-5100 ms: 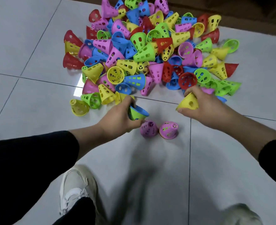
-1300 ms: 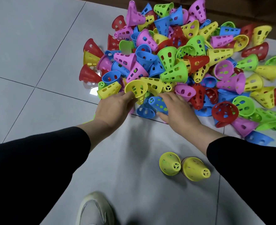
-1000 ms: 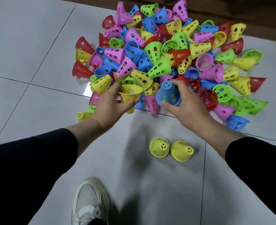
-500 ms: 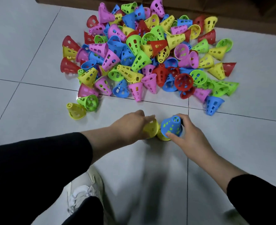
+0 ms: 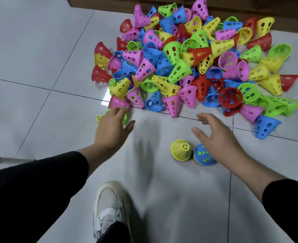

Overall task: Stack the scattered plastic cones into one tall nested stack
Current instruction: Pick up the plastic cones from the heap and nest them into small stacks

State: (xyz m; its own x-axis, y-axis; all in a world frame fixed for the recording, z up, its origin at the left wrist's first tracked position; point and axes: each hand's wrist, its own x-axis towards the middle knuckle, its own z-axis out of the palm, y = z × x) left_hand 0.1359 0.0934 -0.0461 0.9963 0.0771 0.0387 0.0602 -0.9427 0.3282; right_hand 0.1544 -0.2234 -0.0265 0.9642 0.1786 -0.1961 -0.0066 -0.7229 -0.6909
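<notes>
A big heap of perforated plastic cones (image 5: 193,62) in pink, blue, green, yellow and red lies on the tiled floor ahead. Closer to me stand two short nested stacks, side by side: one topped by a yellow cone (image 5: 181,150), one topped by a blue cone (image 5: 203,155). My right hand (image 5: 216,137) hovers open just above and beyond the blue-topped stack, holding nothing. My left hand (image 5: 112,128) is open, fingers spread, at the heap's near left edge, partly covering a green cone (image 5: 126,118) and a small yellow one (image 5: 99,118).
A lone blue cone (image 5: 265,127) stands at the heap's right near edge. My white shoe (image 5: 109,207) rests on the floor below the hands. A brown skirting or furniture edge (image 5: 109,4) runs behind the heap. Bare grey tiles (image 5: 31,50) lie to the left.
Both hands set the yellow and blue cones onto the two small stacks and let go. They have now lifted away open, the left reaching out to the heap's left edge.
</notes>
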